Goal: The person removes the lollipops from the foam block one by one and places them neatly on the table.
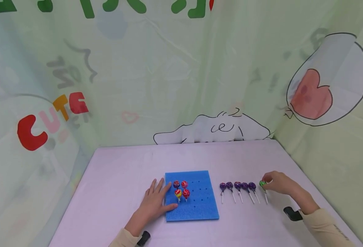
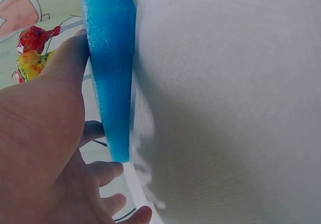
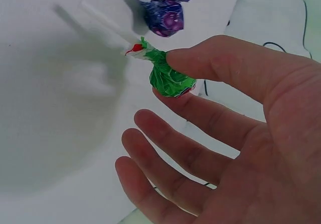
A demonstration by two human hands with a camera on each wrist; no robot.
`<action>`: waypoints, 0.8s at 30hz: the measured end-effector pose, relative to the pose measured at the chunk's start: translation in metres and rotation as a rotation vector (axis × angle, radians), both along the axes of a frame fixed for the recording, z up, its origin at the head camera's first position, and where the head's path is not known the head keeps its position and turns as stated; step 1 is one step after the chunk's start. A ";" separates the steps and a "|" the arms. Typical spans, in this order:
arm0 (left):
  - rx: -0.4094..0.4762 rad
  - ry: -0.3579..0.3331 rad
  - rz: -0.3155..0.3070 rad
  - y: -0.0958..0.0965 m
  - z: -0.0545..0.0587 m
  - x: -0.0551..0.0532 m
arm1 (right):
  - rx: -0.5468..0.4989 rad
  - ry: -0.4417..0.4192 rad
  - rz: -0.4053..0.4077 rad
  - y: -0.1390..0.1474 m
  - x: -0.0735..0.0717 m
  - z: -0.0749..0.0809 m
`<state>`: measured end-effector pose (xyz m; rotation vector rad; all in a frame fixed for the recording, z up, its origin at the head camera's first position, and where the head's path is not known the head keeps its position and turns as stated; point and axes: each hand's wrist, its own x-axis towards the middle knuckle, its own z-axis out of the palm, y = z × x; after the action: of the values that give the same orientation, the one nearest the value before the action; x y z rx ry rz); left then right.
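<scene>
A blue foam board (image 1: 200, 212) with small holes lies on the table. Several wrapped lollipops stand in its left part, among them a yellow lollipop (image 1: 178, 193) and a red lollipop (image 1: 185, 193). My left hand (image 1: 151, 202) rests at the board's left edge with fingers spread; in the left wrist view its thumb lies along the foam (image 2: 113, 68). On the right, my right hand (image 1: 280, 183) pinches the head of a green lollipop (image 3: 170, 78) between thumb and index finger, the other fingers loosely extended. Its white stick (image 3: 108, 20) points away from the palm.
Between the board and my right hand lies a row of several purple lollipops (image 1: 237, 185), sticks toward me. The pale table (image 1: 122, 171) meets printed curtains (image 1: 169, 68) at the back and sides. Each wrist wears a black device (image 1: 292, 213).
</scene>
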<state>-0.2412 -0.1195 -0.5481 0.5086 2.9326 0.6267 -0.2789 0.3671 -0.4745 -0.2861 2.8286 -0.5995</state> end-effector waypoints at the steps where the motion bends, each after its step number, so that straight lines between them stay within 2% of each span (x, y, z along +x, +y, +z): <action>1: -0.001 -0.002 0.000 0.000 0.001 0.000 | 0.005 -0.001 -0.002 0.001 -0.001 -0.002; 8: 0.006 -0.002 -0.003 0.000 0.002 0.001 | 0.042 0.001 -0.005 0.001 -0.007 -0.015; 17: -0.004 -0.001 0.006 -0.001 -0.006 -0.002 | 0.050 -0.007 -0.009 -0.005 -0.005 -0.015; 24: -0.009 -0.005 0.009 -0.001 -0.006 -0.004 | 0.036 -0.018 -0.006 -0.006 -0.006 -0.016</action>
<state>-0.2449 -0.1206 -0.5543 0.4926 2.9332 0.6141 -0.2847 0.3610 -0.4907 -0.2647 2.8205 -0.5483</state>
